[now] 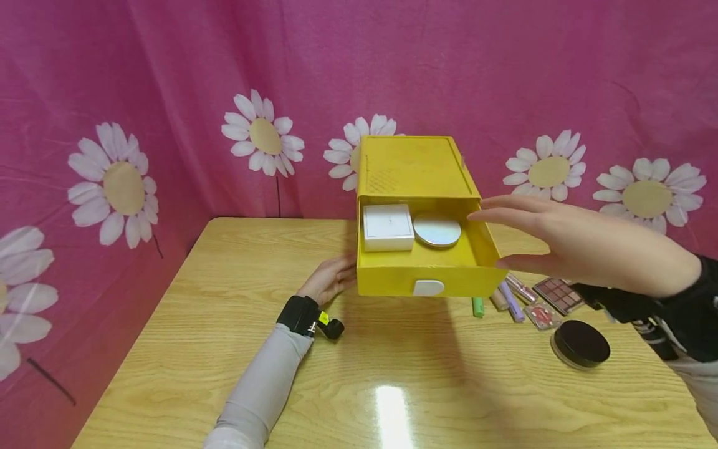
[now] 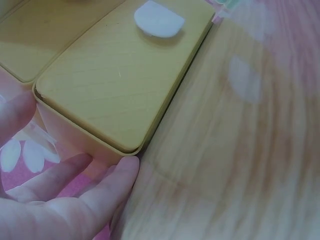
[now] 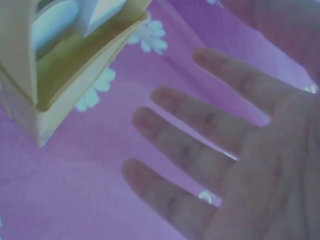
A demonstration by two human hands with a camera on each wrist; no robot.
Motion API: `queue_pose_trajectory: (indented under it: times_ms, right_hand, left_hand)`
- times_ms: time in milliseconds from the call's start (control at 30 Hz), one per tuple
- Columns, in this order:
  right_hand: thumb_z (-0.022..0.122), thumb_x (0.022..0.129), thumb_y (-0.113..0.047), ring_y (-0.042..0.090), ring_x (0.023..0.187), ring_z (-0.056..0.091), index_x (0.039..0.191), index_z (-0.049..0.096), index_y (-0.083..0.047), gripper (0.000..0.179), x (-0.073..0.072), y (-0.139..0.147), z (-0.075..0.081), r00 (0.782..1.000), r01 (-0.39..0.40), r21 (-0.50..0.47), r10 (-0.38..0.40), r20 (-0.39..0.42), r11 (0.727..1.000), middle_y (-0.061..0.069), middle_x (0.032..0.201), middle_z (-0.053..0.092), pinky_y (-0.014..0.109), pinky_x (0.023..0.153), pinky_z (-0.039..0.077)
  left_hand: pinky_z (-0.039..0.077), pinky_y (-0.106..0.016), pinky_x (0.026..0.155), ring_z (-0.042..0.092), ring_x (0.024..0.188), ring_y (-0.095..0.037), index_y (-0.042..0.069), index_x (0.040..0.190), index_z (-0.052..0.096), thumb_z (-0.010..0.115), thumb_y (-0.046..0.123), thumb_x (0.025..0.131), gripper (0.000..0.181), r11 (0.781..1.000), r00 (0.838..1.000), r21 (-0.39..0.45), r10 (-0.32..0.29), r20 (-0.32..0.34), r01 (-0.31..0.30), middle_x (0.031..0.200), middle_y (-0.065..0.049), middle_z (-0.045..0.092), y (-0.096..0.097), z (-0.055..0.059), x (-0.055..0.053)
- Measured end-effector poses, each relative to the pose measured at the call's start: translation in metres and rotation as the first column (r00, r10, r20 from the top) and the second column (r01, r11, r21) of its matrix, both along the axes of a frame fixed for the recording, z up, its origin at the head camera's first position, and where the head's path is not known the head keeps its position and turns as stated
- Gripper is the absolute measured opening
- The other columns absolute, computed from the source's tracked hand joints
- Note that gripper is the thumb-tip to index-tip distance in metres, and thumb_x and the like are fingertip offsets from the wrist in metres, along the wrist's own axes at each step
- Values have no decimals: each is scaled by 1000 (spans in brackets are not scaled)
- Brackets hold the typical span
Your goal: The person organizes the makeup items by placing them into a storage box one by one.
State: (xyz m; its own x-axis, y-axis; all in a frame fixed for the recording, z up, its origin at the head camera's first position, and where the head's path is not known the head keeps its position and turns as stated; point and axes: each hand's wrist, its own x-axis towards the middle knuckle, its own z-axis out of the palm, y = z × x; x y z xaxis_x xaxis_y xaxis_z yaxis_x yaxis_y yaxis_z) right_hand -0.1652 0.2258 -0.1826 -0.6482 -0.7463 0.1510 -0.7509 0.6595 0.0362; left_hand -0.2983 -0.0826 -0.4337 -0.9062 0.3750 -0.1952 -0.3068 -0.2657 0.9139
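Observation:
A yellow drawer box stands on the table with its upper drawer pulled out. Inside the drawer lie a small white box and a round silvery compact. My left hand touches the box's left side low down; its extended fingers press along the wall by a lower drawer front, which is pushed in. My right hand hovers at the drawer's right side, fingers spread and holding nothing. In the right wrist view, a gap separates the fingertips from the drawer.
Right of the drawer box lie a dark-lidded round jar, an eyeshadow palette, a small clear compact, a purple tube and a green stick. A pink flowered curtain hangs behind the wooden table.

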Motion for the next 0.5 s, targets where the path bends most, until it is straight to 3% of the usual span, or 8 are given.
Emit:
queue_pose_trajectory:
  times_ms: [100, 167, 267, 333, 433, 500]
  right_hand:
    - [80, 69, -19, 24, 103, 56, 133, 45, -15, 74, 6, 14, -6, 996, -7, -47, 3, -93, 999, 5, 130, 47, 29, 73, 54]
    - [81, 66, -19, 24, 104, 55, 134, 44, -15, 78, 7, 24, -11, 991, -10, -83, -2, -137, 996, 5, 132, 46, 16, 80, 49]
    - [83, 64, -17, 25, 109, 49, 135, 44, -15, 81, 8, 40, -21, 987, 33, -157, -57, -149, 987, 6, 133, 45, 0, 90, 30]
    - [83, 63, -15, 28, 112, 45, 137, 42, -15, 85, 9, 51, -28, 986, 87, -200, -114, -124, 976, 9, 134, 44, -3, 92, 18]
    - [82, 65, -12, 35, 116, 40, 140, 36, -17, 88, 10, 67, -42, 976, 195, -257, -214, -46, 947, 14, 137, 39, 25, 107, 29]
    - [80, 68, -12, 39, 119, 36, 143, 31, -18, 89, 9, 78, -53, 963, 263, -276, -269, 17, 924, 16, 140, 35, 50, 101, 34]
  left_hand:
    - [34, -42, 104, 38, 127, -31, -4, 136, 38, 39, 13, 99, 40, 1000, 1000, 1, 10, 2, -10, 140, -21, 37, 0, -1, 0]
    - [35, -42, 104, 38, 127, -31, -4, 135, 38, 40, 13, 99, 41, 1000, 1000, 0, 12, 4, -12, 140, -20, 37, 1, -1, 0]
    - [36, -42, 103, 40, 125, -30, -4, 134, 40, 42, 15, 98, 41, 1000, 1000, -7, 23, 14, -23, 138, -20, 40, 1, -1, 0]
    - [37, -42, 102, 42, 124, -30, -3, 133, 42, 43, 16, 98, 40, 1000, 999, -11, 28, 19, -28, 137, -19, 41, 1, -1, -1]
    - [38, -42, 101, 43, 123, -29, -2, 132, 44, 44, 16, 98, 39, 999, 999, -14, 37, 26, -37, 136, -18, 43, 1, -1, -2]
    - [38, -42, 101, 44, 123, -29, -3, 132, 44, 43, 16, 98, 39, 999, 999, -18, 38, 24, -37, 136, -18, 43, 1, -1, -2]
